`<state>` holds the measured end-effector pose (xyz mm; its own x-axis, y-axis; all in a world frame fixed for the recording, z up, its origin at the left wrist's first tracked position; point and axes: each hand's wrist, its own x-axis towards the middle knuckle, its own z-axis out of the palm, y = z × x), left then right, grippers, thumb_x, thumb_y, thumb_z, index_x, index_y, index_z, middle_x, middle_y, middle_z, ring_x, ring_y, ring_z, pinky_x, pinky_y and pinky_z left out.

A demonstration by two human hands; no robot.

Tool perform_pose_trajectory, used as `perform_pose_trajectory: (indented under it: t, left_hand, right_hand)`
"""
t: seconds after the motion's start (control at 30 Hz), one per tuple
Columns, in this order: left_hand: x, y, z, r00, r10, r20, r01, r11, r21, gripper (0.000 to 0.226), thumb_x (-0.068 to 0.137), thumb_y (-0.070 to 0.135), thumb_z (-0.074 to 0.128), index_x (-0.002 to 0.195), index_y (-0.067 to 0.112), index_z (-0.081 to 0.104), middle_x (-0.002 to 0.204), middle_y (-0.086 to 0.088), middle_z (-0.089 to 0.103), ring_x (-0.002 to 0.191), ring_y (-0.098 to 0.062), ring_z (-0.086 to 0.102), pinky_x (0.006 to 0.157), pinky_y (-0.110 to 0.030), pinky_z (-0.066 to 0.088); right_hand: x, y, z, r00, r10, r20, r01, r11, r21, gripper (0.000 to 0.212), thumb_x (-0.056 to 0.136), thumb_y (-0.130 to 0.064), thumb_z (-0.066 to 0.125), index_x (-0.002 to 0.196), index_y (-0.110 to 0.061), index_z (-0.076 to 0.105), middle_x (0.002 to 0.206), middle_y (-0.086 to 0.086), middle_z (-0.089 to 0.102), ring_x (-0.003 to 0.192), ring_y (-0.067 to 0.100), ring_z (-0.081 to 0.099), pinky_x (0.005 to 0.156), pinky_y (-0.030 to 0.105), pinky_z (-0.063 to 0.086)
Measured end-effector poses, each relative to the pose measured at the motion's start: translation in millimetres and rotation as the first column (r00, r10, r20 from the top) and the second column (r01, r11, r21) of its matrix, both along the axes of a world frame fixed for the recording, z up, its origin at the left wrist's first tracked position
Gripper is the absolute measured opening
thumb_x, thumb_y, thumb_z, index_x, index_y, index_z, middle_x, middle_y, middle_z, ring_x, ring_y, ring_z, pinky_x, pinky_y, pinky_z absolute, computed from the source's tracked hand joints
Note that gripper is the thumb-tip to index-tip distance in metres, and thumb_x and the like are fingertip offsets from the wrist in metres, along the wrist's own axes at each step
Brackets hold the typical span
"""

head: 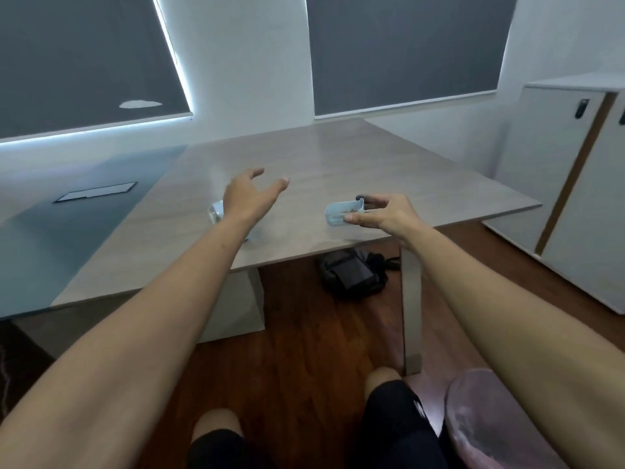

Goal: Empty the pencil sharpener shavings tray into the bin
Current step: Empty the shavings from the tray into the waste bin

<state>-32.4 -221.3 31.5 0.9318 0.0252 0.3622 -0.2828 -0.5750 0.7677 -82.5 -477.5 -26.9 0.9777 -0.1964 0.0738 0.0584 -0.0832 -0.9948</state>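
Sharpener (216, 211) mostly behind left hand (248, 198)

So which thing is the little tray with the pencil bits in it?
Find the big grey wooden table and go to its near right edge. The right hand holds a small pale blue plastic tray above that edge, pinched between thumb and fingers. It is the only open scoop-shaped thing, with brown shavings inside.

Table (338, 170): pale wood-grain top
Bag (353, 274): black, on floor under table
Cabinet (554, 184): white, right of table
Blinds (406, 49): grey, drawn
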Motion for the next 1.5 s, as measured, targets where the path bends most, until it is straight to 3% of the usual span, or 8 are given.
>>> perform_pose_trajectory:
  t: [0.33,0.47,0.63,0.73,0.87,1.13,1.33,1.5]
  left_hand:
    - [-72.1,-169.7,-51.9,0.918,-0.383,-0.102,0.381,0.924,-0.044,0.054,0.086,0.038,0.071,0.132,0.01,0.063,0.133,-0.008,0.066,0.12,-0.017,0.062,0.1,-0.029,0.048]
    - [-112.0,-234.8,-93.4,0.849,-0.509,-0.144,0.503,0.861,-0.078,0.046,0.088,0.039,0.069,0.126,0.013,0.068,0.122,-0.004,0.071,0.1,-0.008,0.062,0.097,-0.027,0.05]
    - [-152.3,-293.5,-171.1,0.759,-0.597,-0.261,0.598,0.797,-0.085,0.045,0.089,0.041,0.067,0.126,0.014,0.068,0.119,0.001,0.07,0.103,-0.007,0.06,0.096,-0.023,0.047]
    - [-167.6,-315.8,-232.2,0.7,-0.598,-0.391,0.612,0.784,-0.102,0.049,0.089,0.043,0.067,0.129,0.014,0.065,0.118,0.004,0.066,0.109,-0.009,0.059,0.087,-0.019,0.047]
    - [-181.8,-331.4,-310.4,0.651,-0.54,-0.534,0.593,0.8,-0.085,0.056,0.088,0.045,0.066,0.135,0.016,0.06,0.137,-0.004,0.061,0.127,-0.021,0.056,0.104,-0.034,0.047]
    - [-186.1,-319.5,-419.9,0.646,-0.386,-0.659,0.513,0.858,0.0,0.056,0.092,0.035,0.065,0.14,0.01,0.052,0.144,-0.01,0.055,0.131,-0.03,0.053,0.104,-0.033,0.042]
    - [-164.7,-324.2,-467.0,0.575,-0.302,-0.76,0.463,0.886,-0.002,0.066,0.09,0.034,0.067,0.148,0.013,0.045,0.148,-0.012,0.052,0.134,-0.033,0.051,0.11,-0.041,0.043]
    - [-168.0,-333.0,-493.4,0.513,-0.278,-0.812,0.483,0.875,0.005,0.065,0.087,0.02,0.07,0.147,0.016,0.044,0.146,-0.012,0.054,0.133,-0.033,0.053,0.108,-0.038,0.043]
  right_hand:
    - [-124.0,-119.2,-27.6,0.96,-0.28,-0.011,0.279,0.959,-0.05,0.077,0.06,-0.01,0.095,0.129,-0.001,0.065,0.119,0.013,0.072,0.107,0.02,0.072,0.089,0.03,0.06]
    - [-179.4,-165.2,-59.3,0.926,-0.372,-0.065,0.369,0.928,-0.057,0.075,0.064,-0.003,0.091,0.132,0.002,0.061,0.118,0.014,0.071,0.1,0.018,0.071,0.078,0.02,0.06]
    - [-229.9,-205.7,-120.8,0.877,-0.45,-0.167,0.429,0.891,-0.149,0.075,0.061,-0.008,0.094,0.13,-0.004,0.065,0.106,0.003,0.072,0.092,0.006,0.07,0.079,0.016,0.057]
    - [-248.3,-221.2,-170.3,0.846,-0.471,-0.252,0.438,0.881,-0.178,0.078,0.059,-0.012,0.095,0.13,-0.005,0.065,0.113,0.004,0.073,0.103,0.013,0.07,0.094,0.028,0.056]
    - [-264.8,-230.7,-237.0,0.801,-0.481,-0.355,0.465,0.875,-0.136,0.074,0.063,0.001,0.09,0.132,0.002,0.061,0.116,0.012,0.072,0.099,0.019,0.071,0.083,0.02,0.059]
    - [-266.2,-236.9,-348.2,0.709,-0.481,-0.515,0.468,0.868,-0.166,0.071,0.066,0.008,0.087,0.131,0.009,0.059,0.122,0.019,0.069,0.1,0.023,0.068,0.08,0.016,0.059]
    - [-248.7,-239.6,-411.2,0.625,-0.501,-0.599,0.413,0.863,-0.291,0.074,0.061,-0.006,0.094,0.128,0.001,0.064,0.119,0.013,0.073,0.104,0.024,0.071,0.1,0.039,0.054]
    - [-236.3,-237.7,-441.4,0.567,-0.515,-0.643,0.274,0.854,-0.442,0.074,0.063,-0.025,0.093,0.129,-0.007,0.065,0.119,0.004,0.073,0.11,0.02,0.069,0.092,0.025,0.05]
